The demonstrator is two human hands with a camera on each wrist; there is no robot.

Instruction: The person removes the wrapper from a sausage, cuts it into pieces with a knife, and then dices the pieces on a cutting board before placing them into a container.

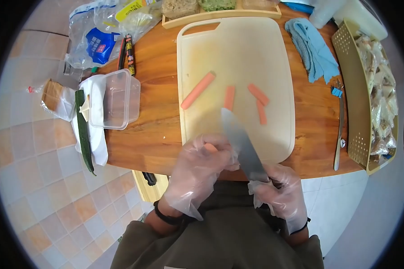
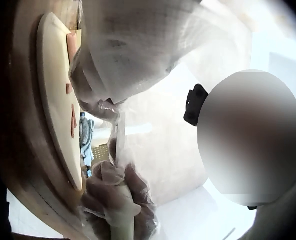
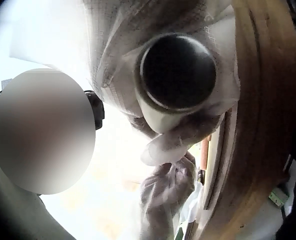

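My gloved right hand (image 1: 280,188) grips a kitchen knife (image 1: 242,141) by its handle, the blade pointing away over the near part of the cutting board (image 1: 274,58). In the right wrist view the pale knife handle (image 3: 160,120) ends in a black cap. My gloved left hand (image 1: 199,166) curls close beside the blade at the board's near edge and holds an orange-pink piece (image 1: 210,148), mostly hidden by the fingers. On the board lie a long orange-pink stick (image 1: 197,90) and several shorter ones, including a stick (image 1: 229,96) just beyond the knife tip.
A cucumber (image 1: 83,130) and a clear plastic box (image 1: 116,98) are at the left. Behind the board stands a tray (image 1: 179,21) of food containers. At the right are a blue cloth (image 1: 314,51), a long thin utensil (image 1: 340,130) and a basket (image 1: 352,94) of wrapped packets.
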